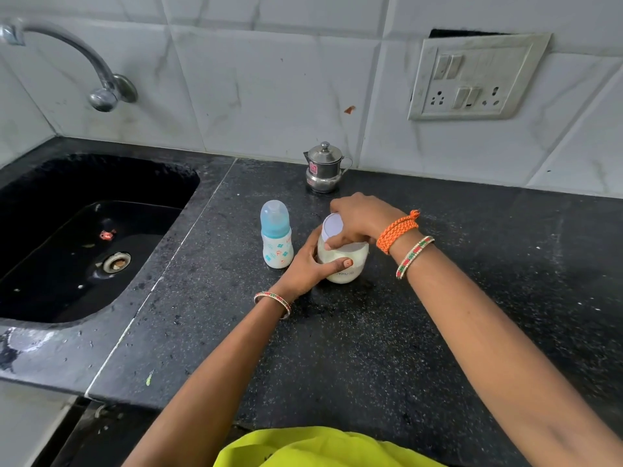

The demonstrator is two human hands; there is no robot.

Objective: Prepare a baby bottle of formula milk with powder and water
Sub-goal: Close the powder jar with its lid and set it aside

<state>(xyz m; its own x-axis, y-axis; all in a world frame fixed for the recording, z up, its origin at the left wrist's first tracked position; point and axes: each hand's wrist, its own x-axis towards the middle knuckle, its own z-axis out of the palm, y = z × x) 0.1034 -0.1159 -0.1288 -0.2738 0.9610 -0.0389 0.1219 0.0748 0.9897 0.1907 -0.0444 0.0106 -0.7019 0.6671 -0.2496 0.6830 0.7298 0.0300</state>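
A small baby bottle (276, 235) with a blue collar and a clear cap stands upright on the black counter; it looks milky white inside. Just right of it stands a round jar of white powder (347, 261). My left hand (308, 266) is wrapped around the jar's side, thumb across the front. My right hand (359, 220) comes from above and grips the jar's white lid (332, 227), which is tilted up toward me. The lid's seat on the jar is hidden by my fingers.
A small lidded steel pot (324, 168) stands behind the jar by the tiled wall. A black sink (84, 237) lies to the left under a steel tap (101, 85). A switchboard (475, 77) is on the wall at right. The counter edge (161, 401) runs in front.
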